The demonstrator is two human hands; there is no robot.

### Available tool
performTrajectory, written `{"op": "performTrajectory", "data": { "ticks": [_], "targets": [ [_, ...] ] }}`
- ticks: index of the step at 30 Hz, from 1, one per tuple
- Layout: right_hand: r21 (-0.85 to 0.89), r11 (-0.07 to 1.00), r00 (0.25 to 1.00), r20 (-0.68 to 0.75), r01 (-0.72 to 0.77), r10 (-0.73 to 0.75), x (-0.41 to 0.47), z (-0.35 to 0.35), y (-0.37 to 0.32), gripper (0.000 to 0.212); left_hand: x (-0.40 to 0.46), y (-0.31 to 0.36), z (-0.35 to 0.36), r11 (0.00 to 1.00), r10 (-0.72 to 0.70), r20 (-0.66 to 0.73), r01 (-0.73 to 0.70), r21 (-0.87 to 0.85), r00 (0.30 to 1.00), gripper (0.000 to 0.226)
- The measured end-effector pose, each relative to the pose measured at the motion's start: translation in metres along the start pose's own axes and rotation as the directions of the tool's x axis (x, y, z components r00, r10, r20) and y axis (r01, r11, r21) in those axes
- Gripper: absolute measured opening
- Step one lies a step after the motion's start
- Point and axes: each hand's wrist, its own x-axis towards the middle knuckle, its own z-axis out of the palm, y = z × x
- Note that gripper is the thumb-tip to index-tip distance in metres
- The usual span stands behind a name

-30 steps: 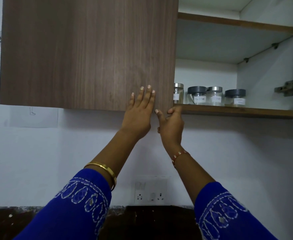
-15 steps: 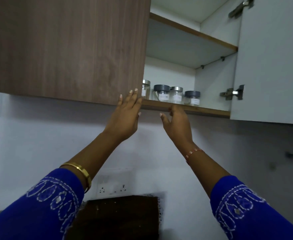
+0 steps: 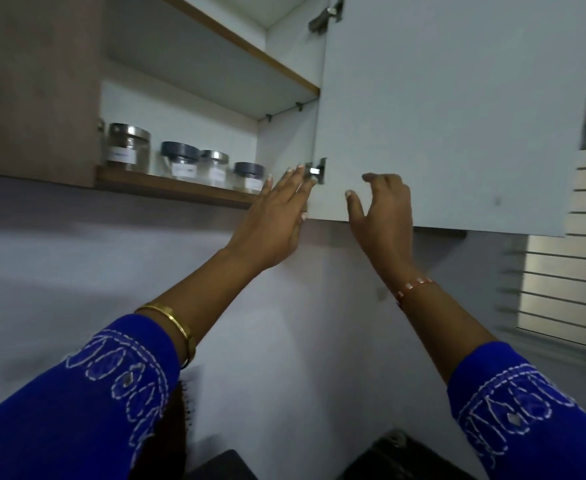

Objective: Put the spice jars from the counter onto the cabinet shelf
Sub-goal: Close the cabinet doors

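Several glass spice jars stand in a row on the lower cabinet shelf: a steel-lidded jar, a dark-lidded jar, another steel-lidded jar and a dark-lidded jar. My left hand reaches up with straight fingers at the shelf's right end, by the lower hinge. Loosely spread and holding nothing, my right hand is raised in front of the inner face of the open white door.
The brown left cabinet door covers the left half. An upper shelf sits above the jars. A louvred window is at the right. Dark objects lie low in view.
The view has swung right. Both hands moved right, away from the brown door's edge toward the open white door. The jars have not moved.
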Motion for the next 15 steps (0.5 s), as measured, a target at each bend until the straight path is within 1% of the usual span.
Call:
{"op": "performTrajectory", "data": {
  "ticks": [4, 8, 10, 12, 15],
  "targets": [
    [-0.149, 0.989, 0.997, -0.078, 0.019, -0.031, 0.014, -0.041, 0.059, 0.041, 0.026, 0.047, 0.027, 0.996, 0.050, -0.007, -0.050, -0.074, 0.999, 0.052],
    [-0.342, 0.930, 0.972, -0.142, 0.131, -0.189, 0.025, -0.076, 0.110, 0.036, 0.060, 0.099, 0.048, 0.986, 0.091, -0.022, -0.093, -0.140, 0.996, 0.052],
    [-0.377, 0.913, 0.959, -0.164, 0.157, -0.232, 0.030, -0.090, 0.129, 0.035, 0.079, 0.126, 0.057, 0.978, 0.114, -0.047, -0.120, -0.170, 0.992, 0.052],
    [-0.391, 0.908, 0.952, -0.189, 0.154, -0.242, 0.034, -0.102, 0.147, 0.034, 0.097, 0.153, 0.067, 0.968, 0.127, -0.074, -0.140, -0.210, 0.989, 0.052],
    [-0.372, 0.921, 0.955, -0.214, 0.114, -0.205, 0.034, -0.119, 0.178, 0.036, 0.121, 0.192, 0.082, 0.943, 0.127, -0.109, -0.154, -0.296, 0.986, 0.052]
  ]
}}
